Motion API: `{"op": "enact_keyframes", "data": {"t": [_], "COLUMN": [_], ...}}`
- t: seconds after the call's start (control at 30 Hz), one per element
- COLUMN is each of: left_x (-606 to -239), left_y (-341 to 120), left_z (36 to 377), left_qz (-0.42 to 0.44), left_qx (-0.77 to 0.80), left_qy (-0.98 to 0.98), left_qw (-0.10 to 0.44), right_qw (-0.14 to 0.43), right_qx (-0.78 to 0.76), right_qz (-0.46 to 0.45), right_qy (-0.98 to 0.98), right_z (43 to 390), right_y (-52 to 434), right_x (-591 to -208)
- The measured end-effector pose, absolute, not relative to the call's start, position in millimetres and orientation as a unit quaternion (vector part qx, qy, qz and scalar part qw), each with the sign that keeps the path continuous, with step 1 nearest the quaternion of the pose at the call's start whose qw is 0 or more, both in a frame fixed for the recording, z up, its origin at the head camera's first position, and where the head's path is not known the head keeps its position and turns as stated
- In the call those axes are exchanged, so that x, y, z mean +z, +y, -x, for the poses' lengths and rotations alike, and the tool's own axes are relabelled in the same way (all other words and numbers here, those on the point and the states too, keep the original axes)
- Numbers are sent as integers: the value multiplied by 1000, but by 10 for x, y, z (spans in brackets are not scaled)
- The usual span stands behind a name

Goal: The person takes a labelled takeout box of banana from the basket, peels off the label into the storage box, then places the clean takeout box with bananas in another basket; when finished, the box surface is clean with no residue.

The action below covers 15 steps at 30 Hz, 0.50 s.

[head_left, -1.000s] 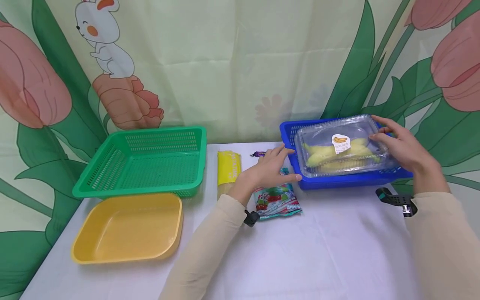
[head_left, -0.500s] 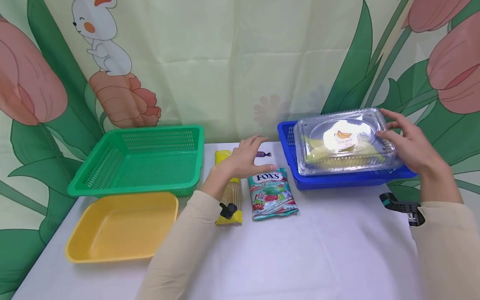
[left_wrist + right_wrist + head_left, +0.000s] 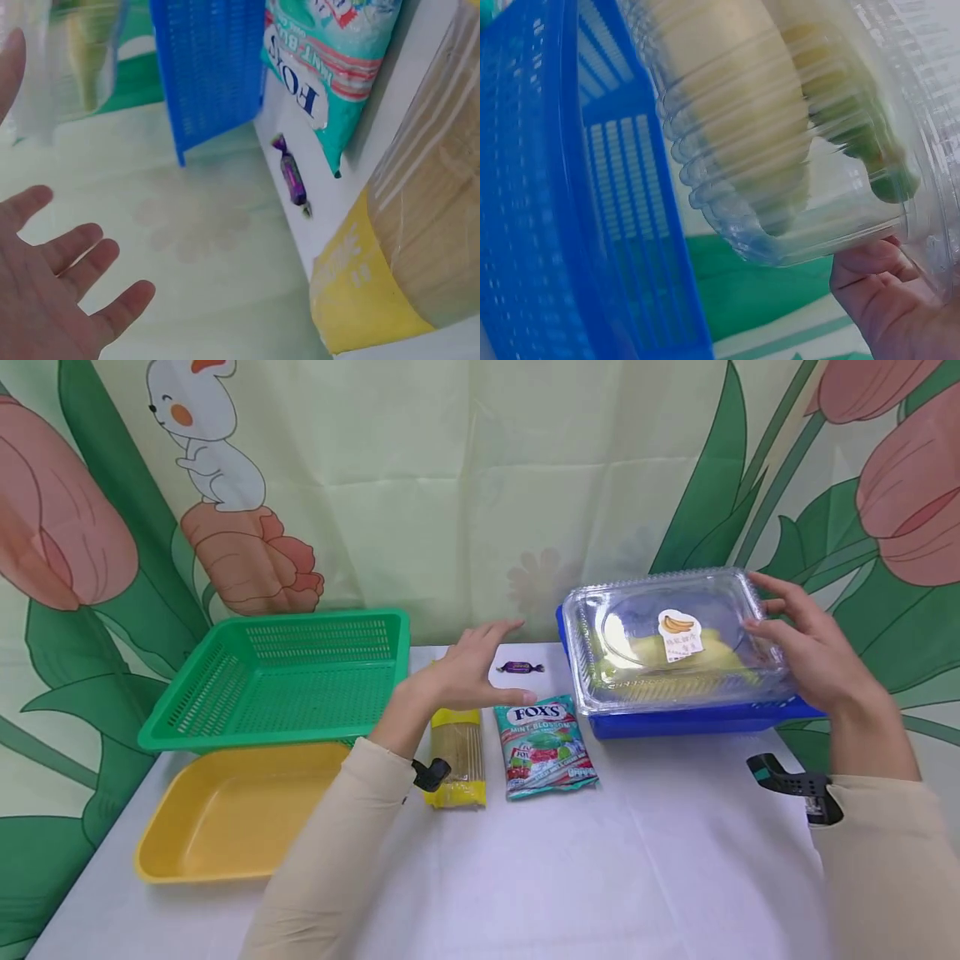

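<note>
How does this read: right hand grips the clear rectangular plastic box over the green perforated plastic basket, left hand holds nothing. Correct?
Wrong basket: the right hand grips the clear rectangular plastic box over the blue perforated plastic basket, as the head view shows. The left hand holds nothing, as you said.

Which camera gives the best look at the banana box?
The head view: nearly the whole box shows, label included. The right wrist view has part of it close up, held by the right hand; the left wrist view, only a blurred part.
</note>
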<state>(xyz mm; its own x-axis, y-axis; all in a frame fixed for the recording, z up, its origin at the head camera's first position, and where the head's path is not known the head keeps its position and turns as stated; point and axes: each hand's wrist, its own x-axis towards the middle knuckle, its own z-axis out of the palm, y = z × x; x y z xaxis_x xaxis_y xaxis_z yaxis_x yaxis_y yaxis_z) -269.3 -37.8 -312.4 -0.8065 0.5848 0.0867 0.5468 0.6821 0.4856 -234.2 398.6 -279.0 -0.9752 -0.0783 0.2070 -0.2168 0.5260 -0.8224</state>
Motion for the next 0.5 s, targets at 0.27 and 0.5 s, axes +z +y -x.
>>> {"op": "enact_keyframes", "data": {"t": [0.27, 0.5], "left_x": [-3113, -3109], "left_y": [-451, -543], "left_z": [2561, 2457], "left_qz": [-366, -373], "left_qx": [295, 350], "left_qy": [883, 859], "left_qw": [-3, -6], "right_qw": [79, 52], "right_qx": [496, 533], "right_qz": [-121, -127], "right_qy": [-856, -835], "right_z": [2325, 2295], "right_y": [3618, 3372], "right_x": [-2788, -2860]}}
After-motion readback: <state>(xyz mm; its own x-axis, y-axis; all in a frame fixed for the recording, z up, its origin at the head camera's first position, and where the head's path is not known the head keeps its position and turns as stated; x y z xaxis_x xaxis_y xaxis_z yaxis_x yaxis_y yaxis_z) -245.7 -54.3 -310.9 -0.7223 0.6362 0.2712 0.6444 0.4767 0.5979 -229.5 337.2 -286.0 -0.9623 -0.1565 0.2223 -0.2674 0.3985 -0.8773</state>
